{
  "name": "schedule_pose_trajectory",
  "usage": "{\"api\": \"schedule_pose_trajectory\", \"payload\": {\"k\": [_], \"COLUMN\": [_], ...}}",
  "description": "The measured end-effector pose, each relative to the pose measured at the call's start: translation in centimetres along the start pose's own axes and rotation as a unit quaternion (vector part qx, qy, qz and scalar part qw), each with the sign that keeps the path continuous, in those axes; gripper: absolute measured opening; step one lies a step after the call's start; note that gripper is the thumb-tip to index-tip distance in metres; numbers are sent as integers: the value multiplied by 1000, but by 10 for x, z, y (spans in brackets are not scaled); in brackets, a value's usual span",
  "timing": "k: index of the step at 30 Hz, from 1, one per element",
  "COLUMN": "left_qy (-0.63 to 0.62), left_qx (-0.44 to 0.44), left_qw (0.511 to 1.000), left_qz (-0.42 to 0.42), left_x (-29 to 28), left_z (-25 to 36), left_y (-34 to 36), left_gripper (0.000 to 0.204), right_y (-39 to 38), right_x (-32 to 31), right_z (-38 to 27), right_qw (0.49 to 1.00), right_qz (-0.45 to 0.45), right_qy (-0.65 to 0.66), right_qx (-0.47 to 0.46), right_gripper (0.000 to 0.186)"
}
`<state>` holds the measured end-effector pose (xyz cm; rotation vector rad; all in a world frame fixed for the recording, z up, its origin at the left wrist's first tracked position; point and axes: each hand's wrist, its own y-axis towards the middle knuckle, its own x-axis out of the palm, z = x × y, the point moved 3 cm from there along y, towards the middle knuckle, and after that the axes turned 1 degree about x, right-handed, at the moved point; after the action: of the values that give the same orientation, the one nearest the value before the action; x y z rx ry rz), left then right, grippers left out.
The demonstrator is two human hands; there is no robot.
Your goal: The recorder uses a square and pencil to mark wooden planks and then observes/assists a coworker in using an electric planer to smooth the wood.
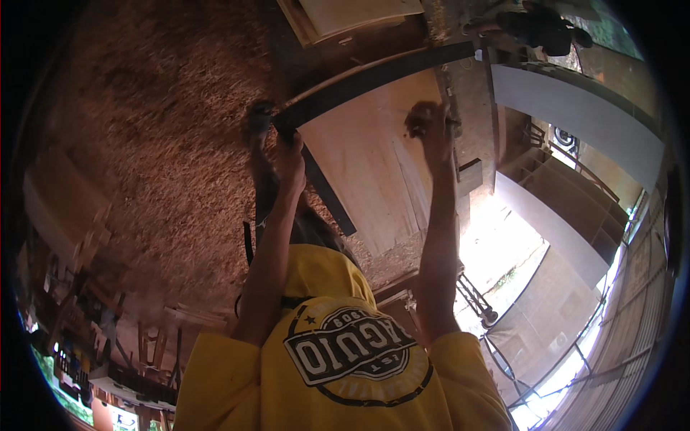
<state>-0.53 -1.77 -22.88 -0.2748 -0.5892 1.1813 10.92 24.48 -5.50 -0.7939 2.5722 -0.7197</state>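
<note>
A pale plywood panel (381, 154) lies in front of me. Along its far side runs a long dark strip (374, 80), and a shorter dark strip (332, 195) runs along its left side toward me. At the corner where the strips come close together, my left hand (291, 159) is closed on the long dark strip's end; its fingertips are partly hidden. Over the panel's right part is my right hand (437, 140), blurred, with its fingers closed around a small brown object (419, 118) whose kind I cannot make out.
Wood shavings (165, 136) cover the ground on the left. More boards (352, 18) lie beyond the panel. To the right stand a long pale board (575, 100) and an open wooden cabinet frame (568, 187). A dark figure (546, 32), apparently a person, is at the far right.
</note>
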Motion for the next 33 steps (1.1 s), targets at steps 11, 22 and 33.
{"api": "schedule_pose_trajectory", "payload": {"k": [11,22,33], "left_qy": [-28,19,60], "left_qx": [-62,-82,-81], "left_qw": [998,996,994], "left_qz": [2,21,47], "left_x": [13,17,5], "left_z": [20,30,17], "left_y": [-9,-13,-9], "left_gripper": [75,75,55], "right_y": [124,154,153], "right_x": [21,23,24], "right_z": [-40,-13,-9], "right_qw": [973,919,940], "right_qz": [-103,-76,-80], "right_qy": [-151,-301,-257], "right_qx": [-140,-244,-210], "right_gripper": [31,40,29]}}
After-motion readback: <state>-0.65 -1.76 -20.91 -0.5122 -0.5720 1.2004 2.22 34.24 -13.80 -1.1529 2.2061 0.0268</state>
